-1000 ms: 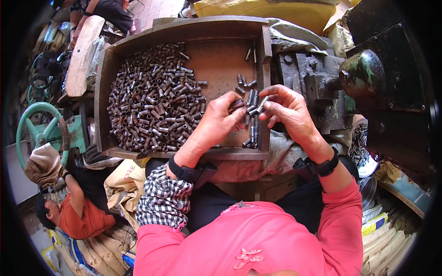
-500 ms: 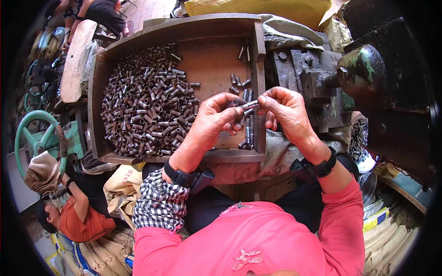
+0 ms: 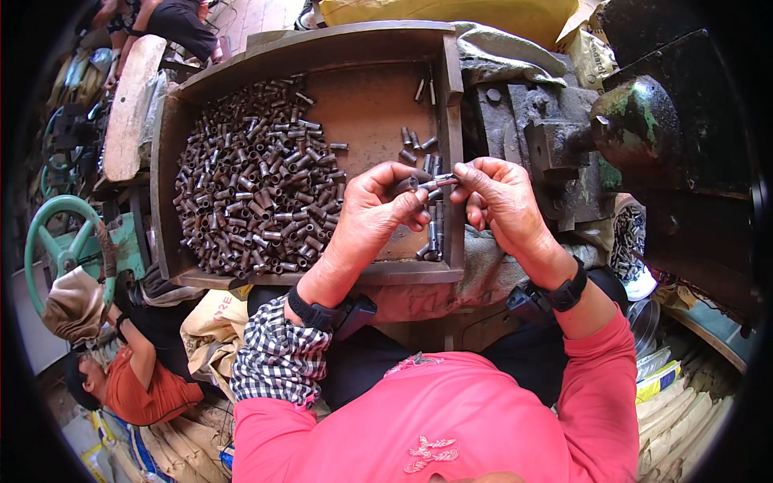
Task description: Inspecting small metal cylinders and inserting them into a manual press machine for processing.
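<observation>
My left hand (image 3: pixel 366 211) is closed, with thumb and fingers pinching a short dark metal tube (image 3: pixel 408 185). Opposite it, my right hand (image 3: pixel 503 201) grips a slim shiny metal piece (image 3: pixel 445 179) between thumb and forefinger. The two parts meet or nearly meet end to end; whether one enters the other is too small to tell. Both hands are above the right side of a wooden tray (image 3: pixel 307 276). A heap of short dark metal tubes (image 3: pixel 262 181) fills its left part. Several longer assembled-looking pieces (image 3: pixel 435 233) lie below my hands along the right wall.
A heavy metal machine (image 3: pixel 636 121) stands right of the tray. Behind it, at lower right, a sack (image 3: pixel 628 241) holds many small metal parts. On the left are a green handwheel (image 3: pixel 68 241) and another person in an orange shirt (image 3: pixel 149 386). Cloth (image 3: pixel 507 56) lies beside the tray.
My hands have shifted only slightly. The shiny piece in my right fingers now sits a little higher, and my left fingers have curled in more around the tube.
</observation>
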A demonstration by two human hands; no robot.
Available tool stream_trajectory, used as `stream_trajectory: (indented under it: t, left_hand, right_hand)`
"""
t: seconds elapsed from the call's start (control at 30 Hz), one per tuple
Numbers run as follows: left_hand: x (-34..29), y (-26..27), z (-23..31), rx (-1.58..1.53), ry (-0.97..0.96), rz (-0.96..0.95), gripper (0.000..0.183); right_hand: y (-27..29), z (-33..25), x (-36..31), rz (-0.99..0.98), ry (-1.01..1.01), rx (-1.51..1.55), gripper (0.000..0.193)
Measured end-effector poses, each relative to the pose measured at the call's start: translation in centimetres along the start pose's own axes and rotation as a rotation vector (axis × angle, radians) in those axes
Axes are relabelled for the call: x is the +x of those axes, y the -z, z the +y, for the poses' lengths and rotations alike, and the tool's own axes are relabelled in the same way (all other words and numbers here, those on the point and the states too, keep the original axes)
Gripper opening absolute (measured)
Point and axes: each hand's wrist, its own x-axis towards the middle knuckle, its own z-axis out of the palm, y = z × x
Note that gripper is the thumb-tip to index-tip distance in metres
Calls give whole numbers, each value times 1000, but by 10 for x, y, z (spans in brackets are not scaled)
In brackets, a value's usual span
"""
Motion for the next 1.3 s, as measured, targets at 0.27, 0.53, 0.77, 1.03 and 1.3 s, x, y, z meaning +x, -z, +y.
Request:
stream_trajectory:
  t: [0.27,0.53,0.77,1.03,1.3]
  left_hand:
    - [-2,-1,-1,50,-11,-12,22]
    - [-3,-4,-3,15,-5,27,20]
    - [-13,-13,-3,1029,-717,54,32]
    - [-8,-8,-6,1123,-721,-31,42]
    - [3,18,2,-170,161,43,18]
  right_hand:
    - [1,-1,-4,-61,-91,88,20]
    - [-2,-4,-8,-70,-63,47,18]
    - [2,-8,-6,-232,-231,128,19]
    - [-3,-17,-7,-240,-106,-326,22]
    - [-29,-15,23,56,912,-1504,7]
